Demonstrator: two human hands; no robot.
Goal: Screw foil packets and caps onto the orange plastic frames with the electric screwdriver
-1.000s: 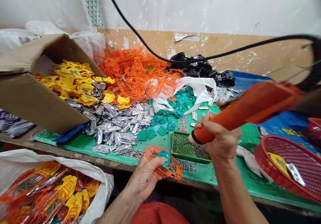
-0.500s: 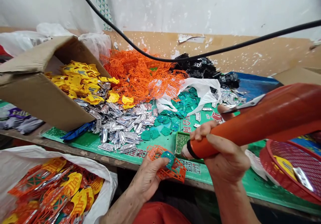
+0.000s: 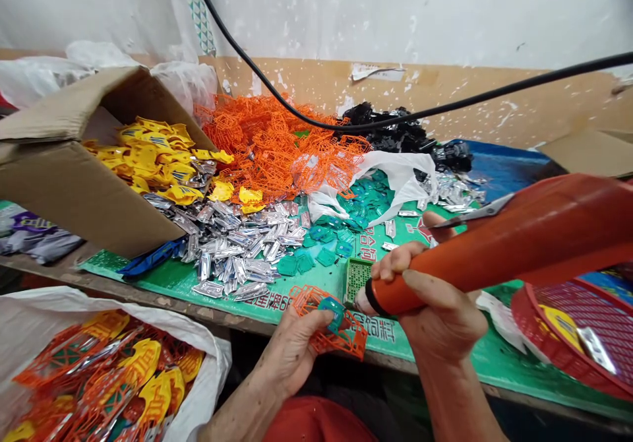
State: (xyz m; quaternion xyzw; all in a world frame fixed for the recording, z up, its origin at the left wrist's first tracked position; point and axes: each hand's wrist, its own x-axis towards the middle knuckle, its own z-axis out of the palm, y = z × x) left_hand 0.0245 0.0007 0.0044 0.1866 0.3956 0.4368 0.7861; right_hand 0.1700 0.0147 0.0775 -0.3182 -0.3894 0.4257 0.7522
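Observation:
My left hand (image 3: 291, 346) is closed on an orange plastic lattice frame (image 3: 346, 343), with the thumb pressing a teal translucent plate (image 3: 332, 311) against it. In my right hand (image 3: 440, 303) is a thick orange-red power screwdriver (image 3: 475, 251), gripped round its lower barrel, with a metal lever along its upper side. Its pale nose points left, between the frame and a small green basket (image 3: 357, 277). The nose hides part of that basket, and I cannot tell whether the bit touches the frame. Loose teal plates (image 3: 326, 256) lie just beyond the left hand.
Silvery metal pieces (image 3: 247, 251) spread beside a tipped cardboard box (image 3: 64, 185) of yellow parts. Behind are heaped orange frames (image 3: 267, 138) and black parts (image 3: 386, 122). A white sack (image 3: 217, 363) stands front left, a red basket (image 3: 534, 323) right. A black cable (image 3: 257, 72) hangs across.
My right hand and the power screwdriver have shifted slightly left, with the barrel's rear end a little lower. The black cable has swung a bit. My left hand and the frame are almost still.

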